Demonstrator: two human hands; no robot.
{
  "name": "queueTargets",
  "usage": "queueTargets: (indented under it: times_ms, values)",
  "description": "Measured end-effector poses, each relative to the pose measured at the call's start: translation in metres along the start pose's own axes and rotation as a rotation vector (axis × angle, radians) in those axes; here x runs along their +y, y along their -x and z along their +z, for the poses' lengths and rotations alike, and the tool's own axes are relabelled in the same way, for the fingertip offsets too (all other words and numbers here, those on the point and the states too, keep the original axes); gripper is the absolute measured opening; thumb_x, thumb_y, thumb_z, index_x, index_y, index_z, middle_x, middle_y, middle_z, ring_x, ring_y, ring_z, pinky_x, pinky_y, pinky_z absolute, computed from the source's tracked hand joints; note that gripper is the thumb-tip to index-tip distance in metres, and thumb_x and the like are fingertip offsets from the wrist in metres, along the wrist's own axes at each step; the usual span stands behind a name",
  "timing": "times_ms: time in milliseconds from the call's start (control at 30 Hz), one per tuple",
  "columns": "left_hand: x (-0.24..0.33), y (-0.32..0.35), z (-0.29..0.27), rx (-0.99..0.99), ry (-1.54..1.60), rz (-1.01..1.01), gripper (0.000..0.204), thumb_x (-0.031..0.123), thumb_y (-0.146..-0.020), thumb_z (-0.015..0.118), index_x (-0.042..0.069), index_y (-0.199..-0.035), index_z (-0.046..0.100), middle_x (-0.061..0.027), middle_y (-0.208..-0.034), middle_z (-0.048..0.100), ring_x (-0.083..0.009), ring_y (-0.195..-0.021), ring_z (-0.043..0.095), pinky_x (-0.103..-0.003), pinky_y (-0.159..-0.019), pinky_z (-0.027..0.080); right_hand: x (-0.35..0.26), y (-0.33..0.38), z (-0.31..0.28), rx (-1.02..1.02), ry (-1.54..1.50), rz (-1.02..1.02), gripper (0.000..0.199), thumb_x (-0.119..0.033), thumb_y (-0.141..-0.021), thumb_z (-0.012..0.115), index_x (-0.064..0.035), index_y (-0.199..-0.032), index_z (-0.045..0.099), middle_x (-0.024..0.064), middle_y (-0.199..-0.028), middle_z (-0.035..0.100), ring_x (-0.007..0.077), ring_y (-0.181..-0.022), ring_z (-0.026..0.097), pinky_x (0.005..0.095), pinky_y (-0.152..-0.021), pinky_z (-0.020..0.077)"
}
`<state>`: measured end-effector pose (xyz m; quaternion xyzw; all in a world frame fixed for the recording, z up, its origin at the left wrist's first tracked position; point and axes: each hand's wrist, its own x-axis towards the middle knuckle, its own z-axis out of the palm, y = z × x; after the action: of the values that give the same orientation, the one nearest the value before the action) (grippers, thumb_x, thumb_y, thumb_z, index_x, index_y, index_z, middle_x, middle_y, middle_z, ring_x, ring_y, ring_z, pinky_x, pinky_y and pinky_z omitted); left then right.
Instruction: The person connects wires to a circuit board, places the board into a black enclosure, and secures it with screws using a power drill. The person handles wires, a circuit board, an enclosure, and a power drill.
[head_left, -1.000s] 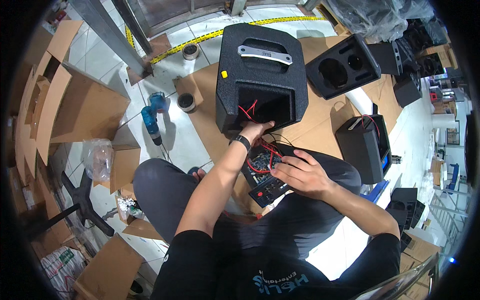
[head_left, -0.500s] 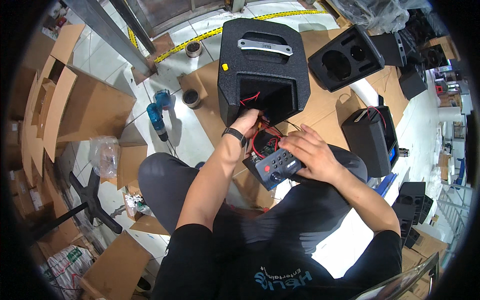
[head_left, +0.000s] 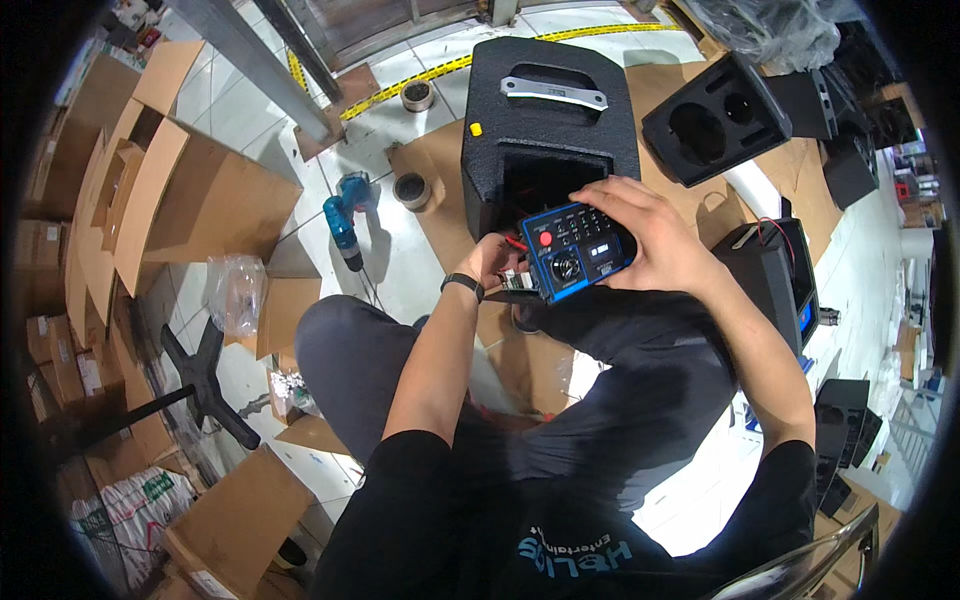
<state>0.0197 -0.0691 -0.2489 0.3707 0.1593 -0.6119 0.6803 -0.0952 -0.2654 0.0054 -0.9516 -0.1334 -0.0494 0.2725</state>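
Observation:
A black speaker cabinet (head_left: 545, 120) lies on cardboard in front of me, with a metal handle on top and a rectangular opening facing me. My right hand (head_left: 650, 235) grips a black control panel with a blue frame (head_left: 575, 250), face up, just in front of that opening. My left hand (head_left: 492, 262) holds the panel's left underside, where red wires run toward the cabinet. I wear a black wristband on my left wrist.
A blue cordless drill (head_left: 343, 222) and two tape rolls (head_left: 411, 189) lie on the floor to the left. Another speaker cabinet (head_left: 775, 275) stands at the right, an empty shell (head_left: 715, 120) behind it. Open cardboard boxes (head_left: 170, 200) crowd the left side.
The panel has been turned over from its wired back to face up and lifted toward the cabinet's opening. Both hands moved up with it.

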Motion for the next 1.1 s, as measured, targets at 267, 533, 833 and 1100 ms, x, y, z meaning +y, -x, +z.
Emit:
queueTargets:
  times_ms: [267,533,833,1100]
  values:
    - [0.016,-0.028,-0.065,0.12,-0.492,-0.272,0.029,0.032,-0.098,0.062,0.017,-0.12,0.071,0.0005,-0.12,0.076,-0.0181,-0.117,0.066,-0.049,-0.105,0.048,0.011,-0.009,0.014,0.071,0.034,0.096,0.086,-0.017,-0.055,0.091,-0.0019,-0.135,0.063,0.0144,-0.128,0.066,0.0366,-0.117,0.064,0.0449,-0.102,0.05]
    - [0.001,0.012,-0.047,0.771,-0.503,0.394,0.03,0.026,-0.099,0.059,0.0,-0.11,0.069,-0.0079,-0.105,0.075,-0.0165,-0.085,0.067,-0.032,-0.08,0.053,0.017,-0.011,0.029,0.075,0.092,0.186,0.091,-0.017,-0.053,0.091,-0.0037,-0.138,0.061,0.0148,-0.127,0.064,0.0369,-0.118,0.062,0.0451,-0.104,0.0483]
    - [-0.058,0.061,0.039,0.245,-0.296,0.91,0.045,0.033,-0.112,0.046,-0.001,-0.137,0.06,-0.0085,-0.127,0.063,-0.0175,-0.117,0.06,-0.032,-0.102,0.049,0.014,-0.012,0.04,0.059,0.22,0.206,0.088,-0.019,-0.057,0.088,-0.0031,-0.139,0.06,0.0154,-0.128,0.064,0.0366,-0.12,0.061,0.0457,-0.106,0.0462]
    - [-0.06,0.052,0.039,0.587,-0.619,1.247,0.03,0.013,-0.096,0.073,-0.001,-0.123,0.067,-0.0174,-0.122,0.066,-0.0306,-0.113,0.065,-0.039,-0.098,0.051,0.009,-0.018,0.042,0.054,0.268,0.253,0.09,-0.019,-0.056,0.091,-0.0004,-0.139,0.06,0.016,-0.13,0.064,0.0362,-0.124,0.061,0.0465,-0.108,0.0465]
